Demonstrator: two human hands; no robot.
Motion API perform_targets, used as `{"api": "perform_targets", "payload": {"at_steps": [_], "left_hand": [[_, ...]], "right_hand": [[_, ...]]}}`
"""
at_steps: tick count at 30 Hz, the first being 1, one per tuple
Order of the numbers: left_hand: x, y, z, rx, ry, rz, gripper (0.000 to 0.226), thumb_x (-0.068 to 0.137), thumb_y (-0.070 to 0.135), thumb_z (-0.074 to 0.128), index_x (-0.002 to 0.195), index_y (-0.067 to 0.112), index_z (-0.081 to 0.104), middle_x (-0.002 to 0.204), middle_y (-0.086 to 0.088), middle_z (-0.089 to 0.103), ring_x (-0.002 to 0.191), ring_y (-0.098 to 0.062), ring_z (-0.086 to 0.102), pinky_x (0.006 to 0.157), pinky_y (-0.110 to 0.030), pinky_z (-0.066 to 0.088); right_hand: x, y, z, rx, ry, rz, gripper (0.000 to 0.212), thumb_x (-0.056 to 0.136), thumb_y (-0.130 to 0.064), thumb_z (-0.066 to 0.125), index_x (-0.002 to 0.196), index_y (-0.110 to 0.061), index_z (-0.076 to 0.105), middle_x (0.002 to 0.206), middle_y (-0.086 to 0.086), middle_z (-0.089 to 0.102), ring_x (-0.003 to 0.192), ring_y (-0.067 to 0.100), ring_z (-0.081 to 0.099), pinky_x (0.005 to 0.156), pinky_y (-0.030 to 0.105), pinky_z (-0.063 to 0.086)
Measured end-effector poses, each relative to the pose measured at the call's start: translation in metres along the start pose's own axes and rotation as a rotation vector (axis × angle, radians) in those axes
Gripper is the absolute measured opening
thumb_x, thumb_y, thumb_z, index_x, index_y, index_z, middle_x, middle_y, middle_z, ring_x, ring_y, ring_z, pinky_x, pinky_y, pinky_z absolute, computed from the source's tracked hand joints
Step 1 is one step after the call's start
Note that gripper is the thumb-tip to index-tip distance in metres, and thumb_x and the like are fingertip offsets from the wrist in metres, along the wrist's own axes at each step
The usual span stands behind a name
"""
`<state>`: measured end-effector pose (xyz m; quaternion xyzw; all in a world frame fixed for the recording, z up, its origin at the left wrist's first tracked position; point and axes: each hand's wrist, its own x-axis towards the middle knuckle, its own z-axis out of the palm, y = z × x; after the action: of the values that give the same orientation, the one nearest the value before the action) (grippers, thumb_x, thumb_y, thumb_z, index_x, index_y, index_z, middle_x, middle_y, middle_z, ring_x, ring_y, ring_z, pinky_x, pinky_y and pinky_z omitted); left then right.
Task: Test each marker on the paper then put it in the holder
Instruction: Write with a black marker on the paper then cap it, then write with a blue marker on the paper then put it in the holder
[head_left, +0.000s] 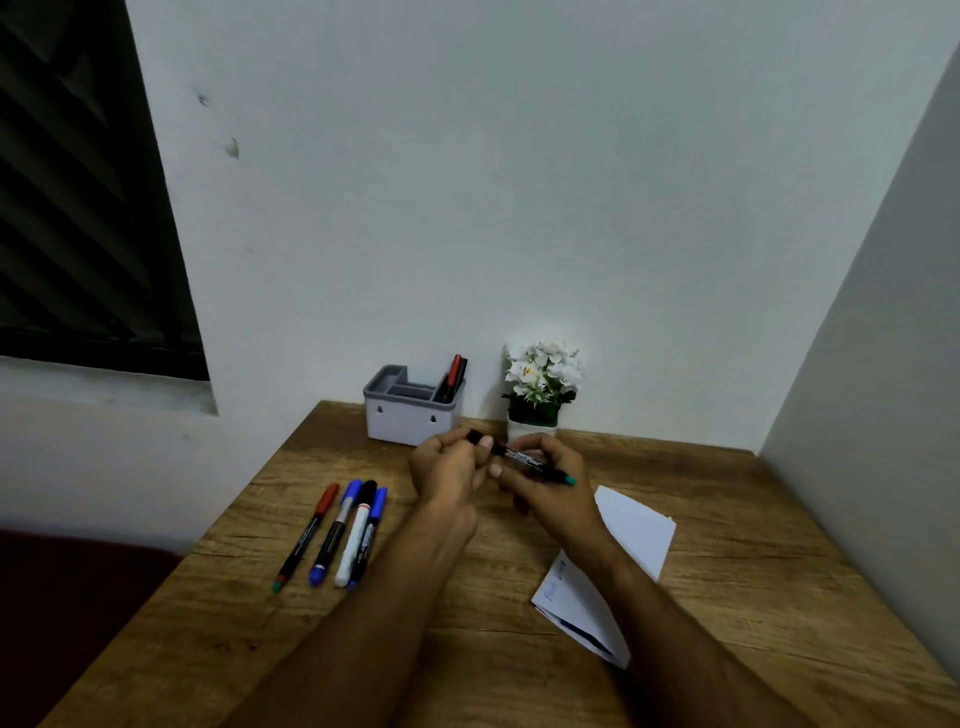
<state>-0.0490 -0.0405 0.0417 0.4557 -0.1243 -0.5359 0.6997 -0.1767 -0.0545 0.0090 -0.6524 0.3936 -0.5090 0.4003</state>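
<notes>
Nearest to me, both forearms reach up from the bottom edge over the wooden tabletop, meeting near its far middle so the work sits between the supplies on either side. Between them I hold a black-bodied marker level above the wood, its teal end pointing right. My left hand has its fingers curled round the black cap end, thumb on top, while my right hand wraps the barrel; I judge this a grip for pulling the cap off or pushing it back on, though I cannot tell which. Folded white paper lies just right of my right wrist, with faint blue scribbles on its near flap, close enough to reach for a test stroke. Four markers wait in a row at the left: one with a red cap, one with a blue cap, a white one with a black cap and another blue one. At the far edge stands the grey holder, a red-capped marker already upright in its right compartment, a potted white flower plant beside it.
</notes>
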Motion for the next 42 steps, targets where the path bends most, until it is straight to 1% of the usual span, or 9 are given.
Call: {"api": "perform_targets", "payload": {"at_steps": [5,9,14,19,26,28,33,37,42], "left_hand": [[0.027,0.041,-0.006,0.079,0.056,0.339,0.037,0.08,-0.015,0.067,0.112,0.004,0.064,0.095,-0.011,0.071,0.087,-0.022,0.073,0.072,-0.035,0.062],[0.044,0.077,0.003,0.359,0.098,0.736,0.036,0.076,-0.01,0.073,0.104,0.012,0.07,0.088,0.003,0.072,0.071,-0.002,0.071,0.067,-0.024,0.06],[0.068,0.099,0.024,0.539,0.052,0.971,0.033,0.08,-0.005,0.072,0.105,0.015,0.071,0.092,0.008,0.071,0.075,-0.004,0.07,0.071,-0.021,0.058],[0.096,0.089,0.036,0.651,0.028,1.008,0.034,0.08,-0.006,0.071,0.107,0.015,0.07,0.097,0.004,0.073,0.079,-0.007,0.07,0.074,-0.022,0.057],[0.128,0.055,0.021,0.817,0.033,0.933,0.035,0.083,-0.013,0.065,0.114,0.003,0.069,0.103,-0.009,0.071,0.087,-0.012,0.067,0.065,0.003,0.043],[0.13,0.05,0.015,0.82,0.056,0.901,0.033,0.084,-0.014,0.063,0.114,0.0,0.069,0.101,-0.008,0.07,0.079,-0.002,0.063,0.064,0.004,0.042],[0.121,0.048,0.005,0.852,0.119,0.9,0.027,0.083,-0.008,0.065,0.107,0.002,0.072,0.095,-0.006,0.072,0.082,-0.01,0.067,0.063,0.001,0.043],[0.099,0.049,-0.005,0.889,0.15,0.914,0.021,0.083,0.001,0.068,0.103,0.008,0.073,0.091,-0.003,0.073,0.085,-0.013,0.068,0.072,-0.018,0.049],[0.07,0.043,-0.025,1.07,0.14,0.88,0.022,0.079,0.003,0.067,0.096,0.016,0.072,0.088,0.002,0.071,0.081,-0.014,0.065,0.064,-0.025,0.049]], "right_hand": [[0.009,0.013,0.017,-0.203,-0.14,0.167,0.026,0.088,-0.005,0.079,0.107,-0.018,0.066,0.063,0.003,0.068,0.046,0.018,0.06,0.048,0.03,0.051],[0.021,0.012,0.026,-0.373,-0.154,0.085,0.022,0.09,-0.011,0.077,0.088,-0.03,0.066,0.076,0.01,0.077,0.06,0.013,0.068,0.055,0.025,0.053],[0.031,0.014,0.035,-0.446,-0.187,0.021,0.029,0.09,-0.011,0.076,0.083,-0.036,0.064,0.078,-0.004,0.073,0.073,0.015,0.071,0.062,0.016,0.052],[0.036,0.019,0.033,-0.419,-0.187,0.028,0.026,0.091,-0.013,0.075,0.083,-0.036,0.066,0.081,0.004,0.076,0.073,0.021,0.071,0.067,0.036,0.058],[0.038,0.028,0.026,-0.374,-0.217,0.056,0.008,0.093,-0.01,0.072,0.094,-0.018,0.07,0.077,0.012,0.075,0.055,0.013,0.068,0.058,0.031,0.056],[0.038,0.03,0.025,-0.382,-0.227,0.046,0.008,0.093,-0.011,0.073,0.094,-0.018,0.07,0.075,0.01,0.075,0.053,0.008,0.065,0.058,0.029,0.056],[0.036,0.036,0.026,-0.392,-0.233,0.033,0.011,0.091,-0.012,0.072,0.091,-0.023,0.071,0.075,0.008,0.076,0.059,0.012,0.067,0.065,0.039,0.06],[0.03,0.034,0.029,-0.404,-0.245,0.017,0.012,0.091,-0.014,0.071,0.091,-0.026,0.072,0.075,0.005,0.076,0.061,0.015,0.068,0.067,0.041,0.06],[0.018,0.028,0.031,-0.394,-0.247,-0.009,0.012,0.091,-0.015,0.073,0.09,-0.027,0.072,0.075,0.006,0.076,0.065,0.022,0.071,0.068,0.043,0.061]]}}
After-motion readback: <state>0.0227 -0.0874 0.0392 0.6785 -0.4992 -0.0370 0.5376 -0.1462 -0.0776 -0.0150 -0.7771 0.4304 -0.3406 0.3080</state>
